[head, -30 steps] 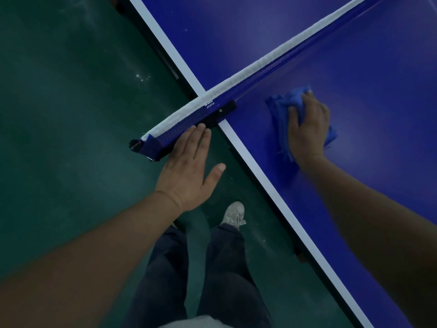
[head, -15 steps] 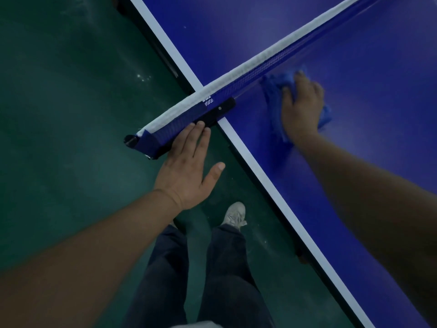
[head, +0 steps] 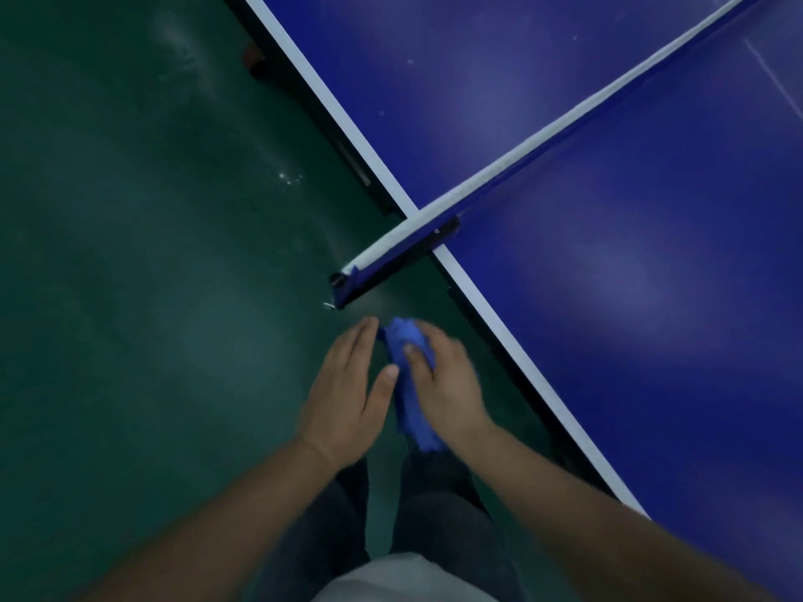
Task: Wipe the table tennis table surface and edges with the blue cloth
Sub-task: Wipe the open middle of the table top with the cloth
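It was a sports hall: a blue table tennis table [head: 608, 297] with white edge lines and a white-topped net [head: 543, 141] stood on a dark green floor [head: 130, 254].

Net bracket [head: 391, 262] juts out past the table's [head: 652, 319] side edge, over the floor [head: 152, 275]. Just this side of the bracket, off the table: the cloth [head: 408, 384], left hand [head: 347, 393] on its left, right hand [head: 447, 384] on its right. From the bracket, the net [head: 517, 149] runs away rightward across the table.

Blue cloth [head: 413, 421]: partly covered by right hand [head: 452, 384] (itself motion-blurred). Table tennis table [head: 652, 319], net [head: 565, 122]: cut off at top and right edges.
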{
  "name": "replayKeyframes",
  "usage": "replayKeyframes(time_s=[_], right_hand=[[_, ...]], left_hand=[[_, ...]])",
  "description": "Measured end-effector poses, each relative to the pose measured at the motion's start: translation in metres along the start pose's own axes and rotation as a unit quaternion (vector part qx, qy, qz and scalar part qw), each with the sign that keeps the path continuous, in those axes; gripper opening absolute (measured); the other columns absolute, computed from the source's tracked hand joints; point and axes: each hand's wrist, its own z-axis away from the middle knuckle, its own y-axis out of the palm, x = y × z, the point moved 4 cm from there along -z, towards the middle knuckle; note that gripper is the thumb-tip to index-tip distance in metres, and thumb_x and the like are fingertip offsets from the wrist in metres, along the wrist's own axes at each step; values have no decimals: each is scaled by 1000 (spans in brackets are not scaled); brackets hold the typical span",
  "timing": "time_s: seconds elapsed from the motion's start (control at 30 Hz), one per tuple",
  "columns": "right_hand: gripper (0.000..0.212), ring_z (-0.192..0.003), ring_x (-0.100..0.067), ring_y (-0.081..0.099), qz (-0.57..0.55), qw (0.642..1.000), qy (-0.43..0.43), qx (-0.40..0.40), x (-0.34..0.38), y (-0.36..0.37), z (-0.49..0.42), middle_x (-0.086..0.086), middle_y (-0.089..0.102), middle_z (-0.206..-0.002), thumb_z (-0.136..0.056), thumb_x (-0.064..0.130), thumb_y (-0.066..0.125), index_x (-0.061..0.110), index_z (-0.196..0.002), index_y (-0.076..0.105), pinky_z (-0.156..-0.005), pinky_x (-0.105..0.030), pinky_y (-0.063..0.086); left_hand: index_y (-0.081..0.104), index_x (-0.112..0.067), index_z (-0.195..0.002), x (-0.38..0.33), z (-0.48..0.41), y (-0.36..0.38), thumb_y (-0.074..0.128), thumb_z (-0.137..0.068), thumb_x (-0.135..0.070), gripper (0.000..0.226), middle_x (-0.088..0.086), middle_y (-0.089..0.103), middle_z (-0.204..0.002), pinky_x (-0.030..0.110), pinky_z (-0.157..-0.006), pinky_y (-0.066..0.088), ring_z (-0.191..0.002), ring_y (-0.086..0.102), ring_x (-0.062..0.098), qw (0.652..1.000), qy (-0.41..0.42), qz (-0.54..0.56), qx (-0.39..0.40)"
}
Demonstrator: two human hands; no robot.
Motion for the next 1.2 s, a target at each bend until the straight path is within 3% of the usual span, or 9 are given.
replayKeyframes(time_s=[0.07,0.13,0.2,0.43,0.67,0.8,0.93,1.1,1.2], right_hand=[[24,-100,-6,62,-76,993,74,53,17,35,21,3,69,-113,-102,19,56,15,-125,64,-91,-21,46],[15,-91,-4,64,-128,980,130,85,38,65,36,4,71,-102,-102,21,56,21,-112,66,-85,-25,48],[10,-79,6,60,-168,970,141,105,66,89,43,11,69,-91,-102,25,56,29,-99,64,-74,-15,44],[18,-97,6,64,-289,949,105,63,177,132,22,27,68,-104,-100,39,46,47,-106,62,-84,-15,49],[43,-132,-7,51,-313,942,114,-42,219,103,-56,8,54,-146,-106,34,39,31,-148,46,-114,-35,40],[50,-145,-4,33,-305,936,140,-104,226,85,-97,12,35,-160,-106,38,39,33,-155,33,-122,-35,28],[56,-150,2,7,-287,931,180,-136,228,76,-120,16,10,-166,-105,41,37,31,-158,22,-120,-24,7],[49,-150,0,4,-286,905,252,-191,211,57,-141,17,8,-166,-106,39,39,32,-154,30,-112,-21,9],[48,-150,-1,3,-268,887,284,-245,195,42,-152,16,9,-166,-106,38,39,30,-153,32,-114,-23,8]], left_hand=[[33,-13,-155,23,27,-15,32,-93,-62,79,5,41,-156,31,-121,25,-142,39,18,981,-123,144,-33],[43,-17,-149,46,48,-35,42,-99,-51,60,6,50,-149,44,-115,39,-134,50,21,919,-253,284,-107],[54,-19,-136,65,62,-60,40,-107,-34,36,8,59,-139,47,-103,49,-123,59,26,856,-321,359,-186],[73,-14,-114,52,32,-156,56,-90,-44,41,16,72,-118,37,-90,56,-111,69,26,798,-265,524,-136],[66,-3,-122,10,-74,-195,54,-100,-15,27,17,73,-116,31,-90,58,-112,69,30,834,-230,498,-56],[69,-9,-120,-6,-133,-202,52,-103,-19,26,13,74,-114,40,-96,55,-110,70,31,855,-225,467,-24],[71,-16,-109,-10,-186,-215,53,-103,-21,20,3,77,-102,33,-83,60,-96,73,20,898,-193,395,-25],[62,-29,-82,-29,-258,-234,57,-101,-32,20,-19,61,-67,13,-56,42,-60,50,-3,978,-24,198,-56],[61,-36,-103,-52,-301,-231,47,-101,-45,16,-23,64,-90,14,-67,44,-78,56,-4,988,135,73,-31]])
